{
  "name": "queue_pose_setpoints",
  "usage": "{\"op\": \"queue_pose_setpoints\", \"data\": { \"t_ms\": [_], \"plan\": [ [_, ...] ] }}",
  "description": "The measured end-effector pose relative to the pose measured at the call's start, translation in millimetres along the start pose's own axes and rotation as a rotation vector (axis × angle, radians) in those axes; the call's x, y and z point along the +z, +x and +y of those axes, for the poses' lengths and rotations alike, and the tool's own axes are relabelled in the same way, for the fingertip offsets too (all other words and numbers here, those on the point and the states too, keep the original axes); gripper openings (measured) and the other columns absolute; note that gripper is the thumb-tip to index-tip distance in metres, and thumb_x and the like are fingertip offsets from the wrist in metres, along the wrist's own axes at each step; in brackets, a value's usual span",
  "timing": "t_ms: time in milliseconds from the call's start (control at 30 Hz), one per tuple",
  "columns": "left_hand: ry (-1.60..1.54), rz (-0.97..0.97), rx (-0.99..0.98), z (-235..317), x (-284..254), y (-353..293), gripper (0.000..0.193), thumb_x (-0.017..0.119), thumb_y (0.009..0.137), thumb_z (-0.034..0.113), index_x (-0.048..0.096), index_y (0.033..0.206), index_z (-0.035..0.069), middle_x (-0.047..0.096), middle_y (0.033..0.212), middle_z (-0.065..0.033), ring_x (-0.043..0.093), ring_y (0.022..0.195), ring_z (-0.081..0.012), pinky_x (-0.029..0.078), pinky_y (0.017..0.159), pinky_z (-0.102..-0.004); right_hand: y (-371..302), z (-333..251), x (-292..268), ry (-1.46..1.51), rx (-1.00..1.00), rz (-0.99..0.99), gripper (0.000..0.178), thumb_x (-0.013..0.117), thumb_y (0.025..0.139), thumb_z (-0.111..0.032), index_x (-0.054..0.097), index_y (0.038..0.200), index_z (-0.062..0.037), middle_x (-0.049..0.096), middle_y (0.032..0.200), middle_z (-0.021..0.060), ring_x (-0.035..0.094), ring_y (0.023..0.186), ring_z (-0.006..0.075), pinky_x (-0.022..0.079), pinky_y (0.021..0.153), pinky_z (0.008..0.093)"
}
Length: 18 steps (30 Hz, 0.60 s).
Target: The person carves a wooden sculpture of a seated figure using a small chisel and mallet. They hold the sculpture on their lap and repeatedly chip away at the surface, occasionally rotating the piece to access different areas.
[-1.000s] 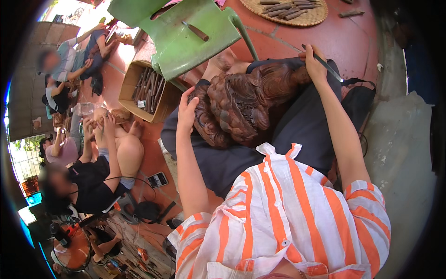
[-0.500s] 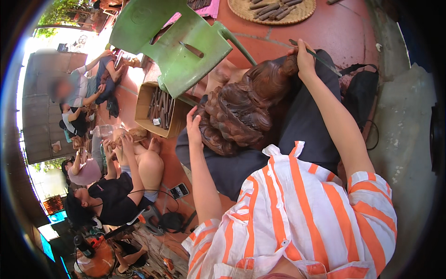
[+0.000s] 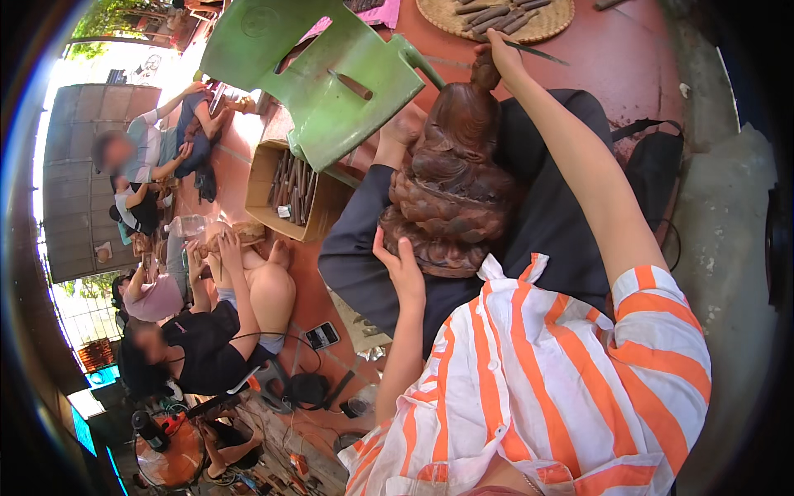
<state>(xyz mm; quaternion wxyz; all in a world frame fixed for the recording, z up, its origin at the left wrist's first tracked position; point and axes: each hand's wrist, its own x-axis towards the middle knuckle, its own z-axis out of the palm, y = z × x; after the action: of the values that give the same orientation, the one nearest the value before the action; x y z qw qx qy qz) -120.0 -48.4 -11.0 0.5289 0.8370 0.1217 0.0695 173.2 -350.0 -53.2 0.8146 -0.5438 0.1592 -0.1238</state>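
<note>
A dark brown carved wooden statue point(image 3: 451, 178), a seated figure on a tiered petal base, stands between my legs. My left hand point(image 3: 405, 271) holds the lower edge of its base, thumb and fingers apart against the wood. At the statue's head, my right hand point(image 3: 504, 58) grips the top. A thin, dark blade-like tool point(image 3: 542, 54) also sits in that hand and points out to the right. Its exact kind is unclear, and part of it is hidden by the fingers.
A green plastic chair point(image 3: 331, 99) with a carving tool point(image 3: 351, 85) on it stands at the far left. Beside it is a cardboard box point(image 3: 263, 178) of tools. A woven tray point(image 3: 542, 29) holds several more. Co-workers point(image 3: 211, 347) sit to the left, near a phone point(image 3: 322, 336).
The statue has swung from a tilted position to nearly upright, its head moving left and away. My right hand went left and away with it; my left hand shifted right and nearer along the base.
</note>
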Motion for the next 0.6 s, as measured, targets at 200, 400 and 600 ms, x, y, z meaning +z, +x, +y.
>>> {"op": "queue_pose_setpoints", "data": {
  "t_ms": [200,400,600],
  "plan": [
    [0.650,-0.199,0.376,10.3,-11.4,-2.4,0.066,0.054,0.089,0.023,0.025,0.143,-0.001,0.021,0.149,-0.0272,0.024,0.136,-0.0452,0.015,0.109,-0.0611,-16.6,4.6,5.1,-0.080,-0.327,0.067,0.032,0.053,0.096,-0.033,0.064,0.108,-0.0056,0.065,0.085,0.0012,0.059,0.078,0.0101,0.047,0.069,0.0246],
    [0.539,-0.253,0.294,28.5,-33.9,32.4,0.066,0.056,0.083,0.012,0.030,0.142,0.000,0.047,0.131,-0.0253,0.044,0.120,-0.0407,0.031,0.104,-0.0466,-136.9,-64.9,-4.9,-0.145,-0.274,-0.121,0.018,0.058,0.091,-0.018,0.065,0.097,-0.0022,0.059,0.074,-0.0015,0.051,0.068,0.0054,0.042,0.062,0.0218],
    [0.540,-0.333,0.171,36.2,-42.1,64.5,0.050,0.050,0.092,0.016,0.038,0.137,0.000,0.049,0.125,-0.0253,0.047,0.115,-0.0401,0.036,0.099,-0.0441,-230.3,-52.7,11.3,-0.447,-0.279,-0.470,0.015,0.068,0.082,-0.010,0.066,0.092,0.0005,0.066,0.079,0.0055,0.061,0.071,0.0104,0.048,0.066,0.0242]
  ]
}}
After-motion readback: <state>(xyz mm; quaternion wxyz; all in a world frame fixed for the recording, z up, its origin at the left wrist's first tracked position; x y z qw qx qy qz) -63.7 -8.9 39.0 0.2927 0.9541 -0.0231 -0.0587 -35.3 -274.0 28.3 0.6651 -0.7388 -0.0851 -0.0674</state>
